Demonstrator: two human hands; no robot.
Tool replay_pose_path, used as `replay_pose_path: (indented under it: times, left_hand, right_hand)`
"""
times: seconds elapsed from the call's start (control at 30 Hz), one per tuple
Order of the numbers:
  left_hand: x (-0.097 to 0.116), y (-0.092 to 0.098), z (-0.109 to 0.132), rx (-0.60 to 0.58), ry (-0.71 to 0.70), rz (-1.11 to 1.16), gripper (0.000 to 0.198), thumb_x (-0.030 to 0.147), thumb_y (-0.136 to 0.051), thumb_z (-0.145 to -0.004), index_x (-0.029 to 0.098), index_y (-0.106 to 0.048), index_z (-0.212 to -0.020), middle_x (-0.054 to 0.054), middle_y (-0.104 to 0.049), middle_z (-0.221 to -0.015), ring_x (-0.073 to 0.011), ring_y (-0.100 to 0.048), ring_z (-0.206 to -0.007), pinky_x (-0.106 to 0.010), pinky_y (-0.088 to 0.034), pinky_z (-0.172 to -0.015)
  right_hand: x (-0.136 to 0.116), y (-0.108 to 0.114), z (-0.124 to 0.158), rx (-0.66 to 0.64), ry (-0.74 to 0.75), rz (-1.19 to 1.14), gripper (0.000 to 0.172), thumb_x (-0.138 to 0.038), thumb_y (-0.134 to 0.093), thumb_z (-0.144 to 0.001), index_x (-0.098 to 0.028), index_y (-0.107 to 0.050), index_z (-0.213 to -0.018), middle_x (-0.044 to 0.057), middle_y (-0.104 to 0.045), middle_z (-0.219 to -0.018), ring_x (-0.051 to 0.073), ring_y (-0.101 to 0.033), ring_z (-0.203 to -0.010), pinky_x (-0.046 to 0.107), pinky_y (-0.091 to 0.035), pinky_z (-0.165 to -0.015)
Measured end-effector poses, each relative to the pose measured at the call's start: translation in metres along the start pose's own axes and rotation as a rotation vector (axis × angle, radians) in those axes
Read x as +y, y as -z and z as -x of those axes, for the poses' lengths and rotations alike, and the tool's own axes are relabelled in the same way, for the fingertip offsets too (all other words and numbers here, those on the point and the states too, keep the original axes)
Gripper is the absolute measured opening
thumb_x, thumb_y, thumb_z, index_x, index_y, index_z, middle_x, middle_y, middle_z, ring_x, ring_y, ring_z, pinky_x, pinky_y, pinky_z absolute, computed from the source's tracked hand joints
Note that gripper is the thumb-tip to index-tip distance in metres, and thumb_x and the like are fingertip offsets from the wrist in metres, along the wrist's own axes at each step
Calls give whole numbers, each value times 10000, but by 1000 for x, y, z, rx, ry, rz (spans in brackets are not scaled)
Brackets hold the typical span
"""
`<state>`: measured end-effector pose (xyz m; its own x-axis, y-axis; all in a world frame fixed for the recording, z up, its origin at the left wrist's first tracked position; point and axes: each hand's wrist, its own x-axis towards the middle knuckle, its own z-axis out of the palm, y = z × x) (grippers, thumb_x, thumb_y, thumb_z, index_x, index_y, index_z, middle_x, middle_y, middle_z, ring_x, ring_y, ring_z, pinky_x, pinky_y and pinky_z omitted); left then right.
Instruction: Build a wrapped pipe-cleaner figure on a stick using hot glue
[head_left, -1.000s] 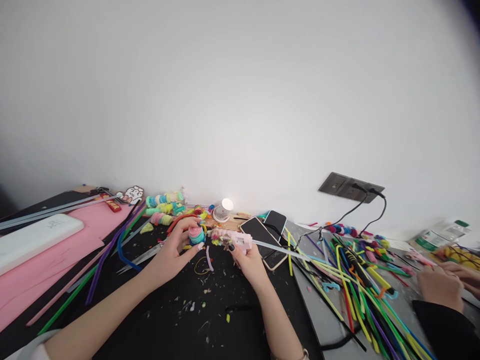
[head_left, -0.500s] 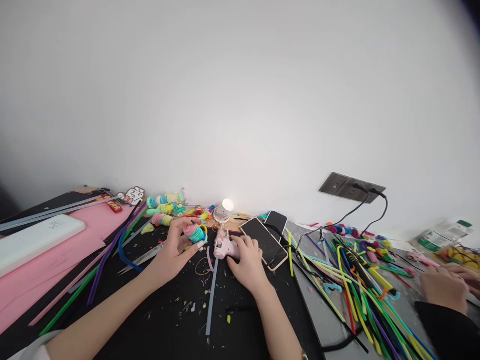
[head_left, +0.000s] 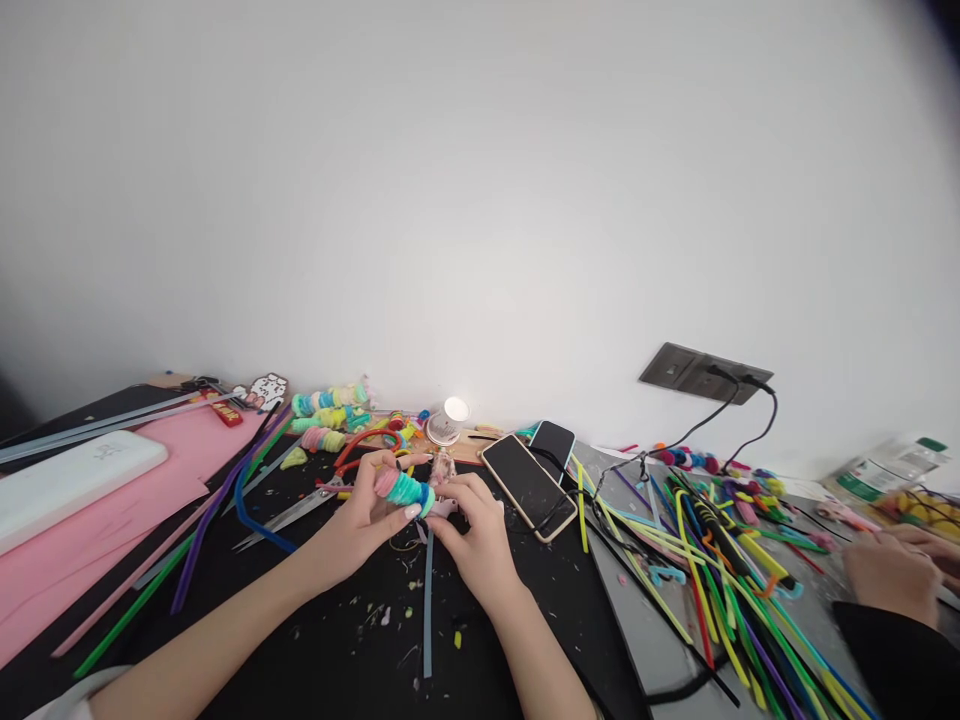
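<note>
My left hand (head_left: pixel 349 535) is closed around one end of a coil of wound pipe cleaners (head_left: pixel 405 489), banded pink, teal and dark blue. My right hand (head_left: pixel 476 535) pinches the coil's dark blue end between thumb and fingers. Behind my right fingers lies a pink glue gun (head_left: pixel 444 466), mostly hidden, with a long translucent glue stick (head_left: pixel 427 610) reaching toward me. Scissors (head_left: pixel 289 515) lie open to the left of my left hand. Red pipe cleaner loops (head_left: pixel 367 440) show just beyond it.
More coils (head_left: pixel 330 400) lie by the wall near a small white cup (head_left: pixel 448 420). Two phones (head_left: pixel 525 485) sit right of my hands. Loose pipe cleaners (head_left: pixel 720 570) cover the grey board at right, where another person's hands (head_left: pixel 892 575) work. Pink sheets (head_left: pixel 180 470) lie left.
My right hand has let go of the glue gun and moved left onto the coil. The coil has shifted slightly right and down, and its end now shows dark blue.
</note>
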<state>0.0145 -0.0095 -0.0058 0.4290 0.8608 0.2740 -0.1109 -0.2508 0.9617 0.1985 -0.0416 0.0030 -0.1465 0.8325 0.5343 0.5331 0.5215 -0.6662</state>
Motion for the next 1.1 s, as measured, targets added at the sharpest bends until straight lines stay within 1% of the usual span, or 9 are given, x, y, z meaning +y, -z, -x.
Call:
replay_pose_path:
  times: [0.1, 0.17, 0.23, 0.43, 0.6, 0.7, 0.83, 1.0, 1.1]
  left_hand:
    - [-2, 1, 0, 0, -10, -38, 319, 373, -553, -914, 300, -301, -1096, -114, -414, -1464, -230, -515, -1297, -504, -424, -1076]
    - [-4, 2, 0, 23, -25, -96, 311, 365, -550, -914, 297, -320, -1110, -95, -448, -1375, -225, -497, -1287, -484, -418, -1077]
    - [-6, 3, 0, 53, -20, -174, 318, 376, -553, -905, 285, -340, -1124, -80, -476, -1251, -232, -514, -1221, -471, -432, -1049]
    - [-1, 0, 0, 139, 43, -353, 360, 442, -562, -864, 255, -426, -1139, -39, -523, -1074, -245, -559, -1009, -406, -458, -895]
    - [5, 3, 1, 78, 95, -465, 284, 453, -526, -888, 237, -463, -1062, -6, -543, -917, -230, -552, -883, -364, -447, -779]
    - [4, 5, 0, 45, 90, -470, 264, 448, -534, -892, 238, -457, -1033, 7, -539, -875, -219, -547, -848, -356, -442, -762]
    - [0, 6, -2, 56, 96, -416, 262, 458, -550, -879, 239, -452, -984, 18, -519, -855, -200, -531, -802, -344, -437, -741]
    - [-2, 8, -3, -10, 149, -372, 296, 496, -515, -894, 240, -439, -1021, 3, -520, -907, -206, -536, -846, -361, -445, -784]
    - [-3, 9, -3, 0, 152, -369, 320, 520, -508, -889, 235, -449, -1023, -2, -530, -909, -214, -542, -852, -367, -445, -790]
  right_hand:
    - [-1, 0, -1, 0, -43, -36, 213, -93, -679, -796, -203, -683, -979, 51, -657, -962, 189, -586, -840, 286, -468, -739]
    - [-2, 0, -2, -3, -73, -42, 224, -69, -654, -791, -201, -680, -970, 37, -656, -912, 170, -558, -757, 272, -448, -686]
    - [-2, -1, -2, -6, -96, -42, 231, -52, -635, -785, -195, -676, -961, 27, -646, -868, 159, -532, -702, 263, -430, -649]
    - [1, -2, -1, 10, -68, -29, 228, -64, -631, -794, -186, -664, -983, 32, -621, -860, 163, -530, -701, 262, -428, -637]
    - [3, -2, 0, 20, -26, -13, 225, -64, -617, -815, -183, -658, -1002, 40, -621, -867, 165, -539, -702, 261, -436, -641]
    - [4, -2, 1, 16, -13, -20, 239, -50, -621, -815, -171, -659, -1017, 52, -633, -887, 169, -553, -721, 262, -441, -652]
    - [7, -3, 2, 14, 1, -36, 255, -36, -622, -814, -165, -662, -1031, 54, -634, -888, 168, -558, -725, 265, -446, -658]
    - [9, -3, 1, 19, 14, -42, 270, -29, -606, -811, -177, -664, -1029, 46, -627, -877, 164, -545, -700, 263, -445, -633]
    - [9, -3, 1, 20, 7, -47, 272, -32, -601, -811, -183, -664, -1029, 49, -634, -886, 163, -543, -691, 264, -447, -628]
